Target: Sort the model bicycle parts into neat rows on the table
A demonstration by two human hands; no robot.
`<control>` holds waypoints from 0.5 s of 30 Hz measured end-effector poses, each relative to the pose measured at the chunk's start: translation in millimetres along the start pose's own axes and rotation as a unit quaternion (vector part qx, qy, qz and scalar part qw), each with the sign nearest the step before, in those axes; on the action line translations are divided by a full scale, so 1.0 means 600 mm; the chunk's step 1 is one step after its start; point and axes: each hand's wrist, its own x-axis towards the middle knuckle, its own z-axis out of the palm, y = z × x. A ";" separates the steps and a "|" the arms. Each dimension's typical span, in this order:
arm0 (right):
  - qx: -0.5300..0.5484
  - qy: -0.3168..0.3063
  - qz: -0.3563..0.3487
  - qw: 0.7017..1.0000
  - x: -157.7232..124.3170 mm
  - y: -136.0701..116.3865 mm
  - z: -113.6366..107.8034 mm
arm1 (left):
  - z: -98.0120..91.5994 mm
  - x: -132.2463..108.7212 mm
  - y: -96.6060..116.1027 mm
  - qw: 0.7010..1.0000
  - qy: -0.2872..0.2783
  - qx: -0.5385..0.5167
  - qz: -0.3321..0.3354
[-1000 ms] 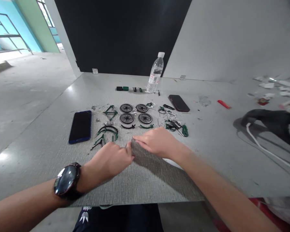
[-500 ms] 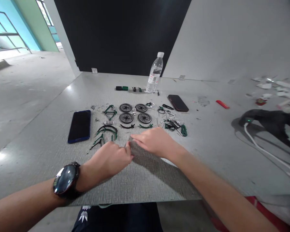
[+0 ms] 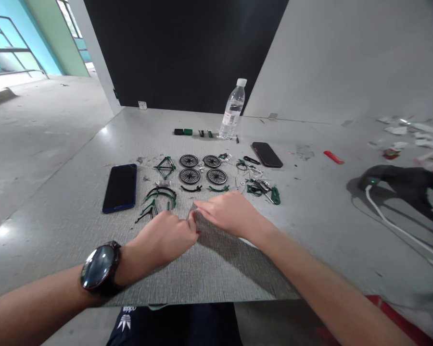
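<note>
My left hand (image 3: 168,236) is curled closed low over the table, its thumb pointing up beside the fingertips of my right hand (image 3: 226,211). The fingers of my right hand are pressed together and point left. Whatever either hand may hold is too small or hidden to make out. Just beyond the fingertips lie tiny metal bits (image 3: 191,197). Four-sided bike frame pieces (image 3: 165,167), several spoked miniature wheels (image 3: 189,176), curved mudguards (image 3: 161,192) and black and green forks (image 3: 149,211) are laid out ahead. A green curved part (image 3: 218,189) lies just beyond my right hand.
A blue-edged phone (image 3: 120,188) lies at left, another phone (image 3: 267,154) at right. Behind stand a water bottle (image 3: 233,110) and small black and green blocks (image 3: 183,131). Mixed small parts (image 3: 261,187), a red lighter-like object (image 3: 333,157) and a black device with a white cable (image 3: 393,180) are at right.
The view has shifted very slightly. Both hands keep nearly the same pose, with the right fingertips a touch nearer the left thumb. The laid-out parts have not moved.
</note>
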 end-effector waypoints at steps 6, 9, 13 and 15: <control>0.012 0.006 0.005 1.000 0.002 0.000 0.000 | 0.000 0.000 -0.001 1.000 -0.001 -0.005 -0.004; 0.013 0.001 0.011 1.000 0.001 0.001 0.000 | 0.002 0.000 -0.002 1.000 -0.009 0.010 0.007; 0.003 -0.001 0.023 1.000 0.001 0.002 0.001 | 0.006 0.000 -0.001 1.000 0.001 0.006 0.006; -0.002 -0.001 0.022 1.000 0.001 0.002 0.002 | 0.007 0.000 -0.001 1.000 0.006 0.000 -0.003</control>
